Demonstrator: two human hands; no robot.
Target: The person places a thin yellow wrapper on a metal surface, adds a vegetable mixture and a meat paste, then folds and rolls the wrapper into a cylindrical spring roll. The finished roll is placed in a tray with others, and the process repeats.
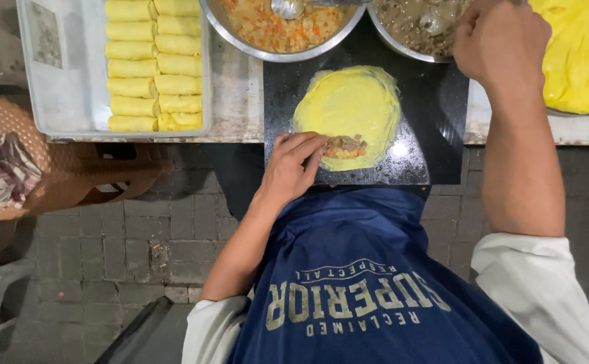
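Observation:
A round yellow crepe wrapper (351, 104) lies flat on a black board (429, 128). A small heap of brown filling (345, 146) sits on its near edge. My left hand (293, 165) rests at that near edge, fingertips touching the wrapper beside the filling. My right hand (496, 40) is closed around a spoon handle over a metal bowl of brown minced filling (409, 23); the spoon (431, 25) dips into it. A second metal bowl with orange-flecked vegetable filling (277, 27) and another spoon (287, 8) stands left of it.
A metal tray (65, 74) at the left holds several rolled yellow rolls (153, 64) in two columns. A stack of yellow wrappers (581, 54) lies at the far right. A brown plastic chair (51, 168) with striped cloth stands below left on the brick floor.

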